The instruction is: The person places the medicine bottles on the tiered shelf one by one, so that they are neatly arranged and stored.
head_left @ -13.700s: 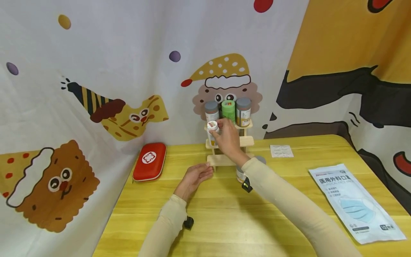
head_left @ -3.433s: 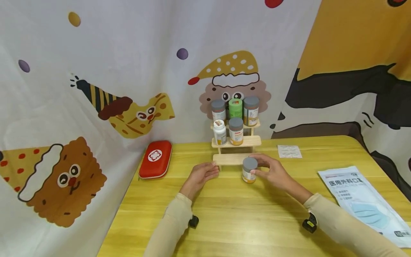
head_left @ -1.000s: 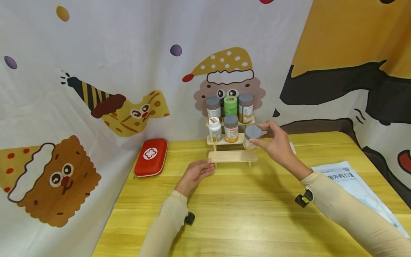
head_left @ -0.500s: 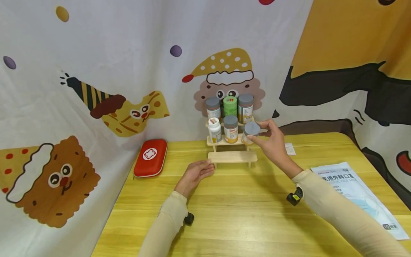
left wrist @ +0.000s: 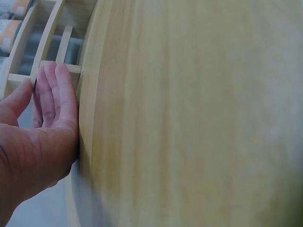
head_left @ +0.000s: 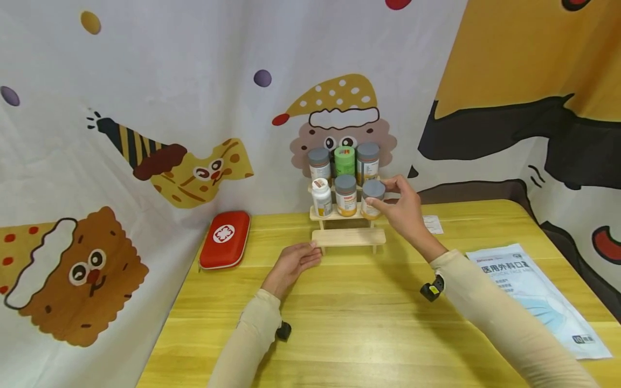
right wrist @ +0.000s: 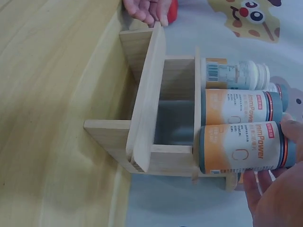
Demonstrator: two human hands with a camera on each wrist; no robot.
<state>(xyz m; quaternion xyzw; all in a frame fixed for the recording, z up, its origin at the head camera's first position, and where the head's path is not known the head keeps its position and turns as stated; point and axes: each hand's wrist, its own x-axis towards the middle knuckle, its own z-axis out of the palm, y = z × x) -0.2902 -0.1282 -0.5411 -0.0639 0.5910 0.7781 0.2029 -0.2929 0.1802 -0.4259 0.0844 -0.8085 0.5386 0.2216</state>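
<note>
A small three-tier wooden rack (head_left: 348, 236) stands on the table in the head view. My right hand (head_left: 406, 215) pinches a grey-lidded supplement jar (head_left: 371, 209) near its lid, at the right end of the middle tier. Its base meets the tier in the right wrist view, where the jar (right wrist: 241, 147) shows an orange and white label. Left of it on that tier are a similar jar (head_left: 346, 200) and a white bottle (head_left: 322, 202). My left hand (head_left: 292, 264) holds the left end of the bottom tier, thumb and fingers (left wrist: 61, 90) on either side of the board.
Two grey-lidded jars and a green jar (head_left: 345, 160) fill the top tier. A red zip case (head_left: 225, 240) lies left of the rack. To the right lie a small paper slip (head_left: 433, 224) and a face mask packet (head_left: 538, 302). A printed curtain (head_left: 204, 64) hangs behind.
Since the oldest frame, the white bottle and two jars have come onto the middle tier. Over the last second, my right hand brings its jar leftward into line there. The left hand stays put.
</note>
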